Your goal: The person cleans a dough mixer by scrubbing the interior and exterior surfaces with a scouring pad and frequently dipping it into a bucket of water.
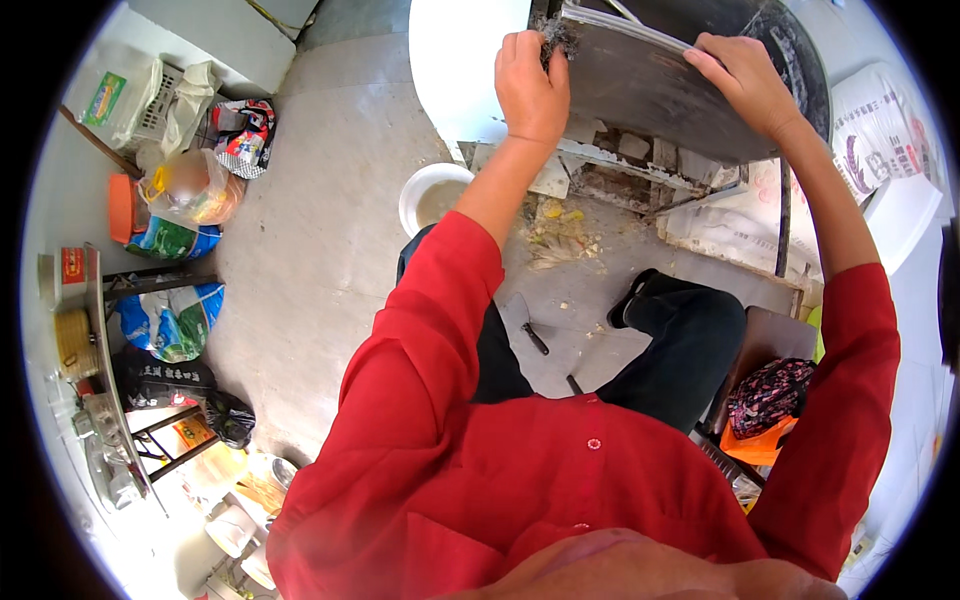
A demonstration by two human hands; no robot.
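Observation:
My left hand (530, 88) is closed around a grey, fuzzy steel wool scourer (559, 38), which touches the left end of a dark flat panel (650, 90). The panel stands tilted, with a pale metal strip along its upper edge. My right hand (742, 78) grips that edge farther right, thumb on the near side and fingers over the top. Behind the panel shows part of a large black round vessel (800, 60), smeared with whitish residue. Under the panel, the white-topped stand (470, 100) is opened up, showing a dirty, crumbly inside.
A white bucket (430, 190) of cloudy water stands left of my knees. A scraper (535, 338) lies on the floor between my legs, near yellowish debris (560, 240). White printed sacks (885, 130) sit at the right. Bags and a shelf (115, 370) line the left wall.

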